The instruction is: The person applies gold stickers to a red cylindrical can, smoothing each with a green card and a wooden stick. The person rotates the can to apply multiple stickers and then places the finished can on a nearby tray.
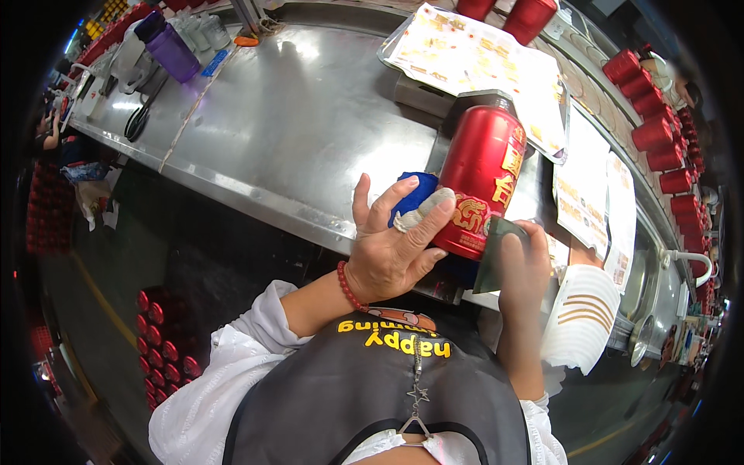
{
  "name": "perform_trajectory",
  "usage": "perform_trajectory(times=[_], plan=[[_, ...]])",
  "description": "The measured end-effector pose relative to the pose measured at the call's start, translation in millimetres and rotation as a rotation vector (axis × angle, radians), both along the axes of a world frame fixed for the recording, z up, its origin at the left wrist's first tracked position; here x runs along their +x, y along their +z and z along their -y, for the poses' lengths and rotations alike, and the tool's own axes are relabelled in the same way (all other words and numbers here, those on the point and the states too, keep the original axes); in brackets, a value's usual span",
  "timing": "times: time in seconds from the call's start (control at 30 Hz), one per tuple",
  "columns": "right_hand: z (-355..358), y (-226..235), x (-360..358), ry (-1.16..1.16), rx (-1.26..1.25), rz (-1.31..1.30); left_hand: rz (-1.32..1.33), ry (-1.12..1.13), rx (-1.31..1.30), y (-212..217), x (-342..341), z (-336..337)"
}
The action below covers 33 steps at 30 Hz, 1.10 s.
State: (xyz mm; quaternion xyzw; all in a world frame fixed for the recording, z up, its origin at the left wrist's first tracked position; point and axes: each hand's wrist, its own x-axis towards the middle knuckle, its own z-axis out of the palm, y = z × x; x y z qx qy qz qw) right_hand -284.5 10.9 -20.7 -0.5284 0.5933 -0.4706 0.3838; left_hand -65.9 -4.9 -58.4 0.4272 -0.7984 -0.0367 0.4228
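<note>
"Blur softens the right hand [523, 267], so what can't you make out?"

"Its farther fingers; the thumb and forefinger seem to pinch a dark green sheet [488, 260], see-through, by the lower end of the red bottle [482, 167]. I can't tell whether sheet and bottle touch."

"Where is the bottle?"

"Near the bench's front edge, in front of the person, tilted, neck pointing away. Whatever supports it is mostly hidden underneath. Some blue material [413, 195] shows behind the left hand [394, 252], partly covered, and I can't say what it is."

"How are those left fingers?"

"Spread wide, little finger raised. The forefinger reaches the bottle's side, the thumb points toward its base, and one finger wears a whitish wrap [415, 217]. They aren't clasped round anything."

"Anything cut off?"

"A white sleeve [581, 318] with brown stripes beside the right forearm; skin shows above it, but the rest of that person is out of sight."

"And writing?"

"Gold characters and a gold emblem on the bottle, the emblem partly behind the sheet. Yellow letters on the dark apron [372, 395] stand upside down. Printed papers [480, 58] lie beyond the bottle, their text too small."
</note>
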Motion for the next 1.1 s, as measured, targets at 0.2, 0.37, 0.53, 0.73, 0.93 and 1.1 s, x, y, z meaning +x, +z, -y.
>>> perform_trajectory(times=[0.2,0.37,0.53,0.73,0.93,1.1], plan=[[0,2,0,0.005,-0.010,-0.020,0.042,0.079,0.131,-4,7,0],[-10,5,-3,0.012,-0.063,0.233,0.127,0.124,-0.125,12,7,15],[-4,0,0,0.057,-0.053,0.101,0.089,0.098,-0.061,8,0,13],[-1,-1,-2,0.065,-0.028,0.050,0.018,0.090,-0.073,0,-2,12],[-1,-4,0,0.024,-0.015,0.106,-0.001,0.093,0.004,-1,-2,10],[-1,-1,0,0.040,-0.043,0.016,0.053,-0.009,-0.066,11,-1,3]])
